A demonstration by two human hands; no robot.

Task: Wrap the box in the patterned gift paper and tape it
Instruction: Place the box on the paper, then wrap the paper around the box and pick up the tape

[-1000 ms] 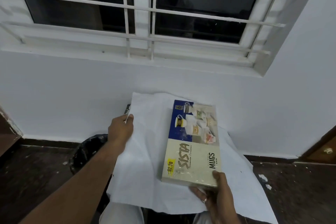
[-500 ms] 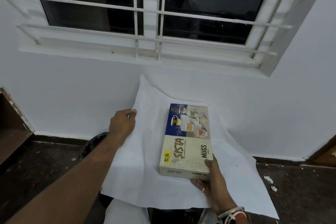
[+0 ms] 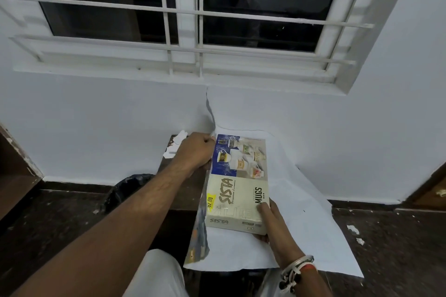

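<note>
Below a white wall [image 3: 96, 116], the box [image 3: 237, 183] lies on gift paper [image 3: 301, 224], whose pattern shows only along the raised left flap, which the left hand [image 3: 193, 152] grips. The right hand [image 3: 272, 222] holds the box's near corner, fingers hidden beneath.

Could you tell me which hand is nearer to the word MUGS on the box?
Right. The right hand lays its thumb on the box beside the MUGS lettering; the left hand grips the gift paper at the box's far left corner.
</note>
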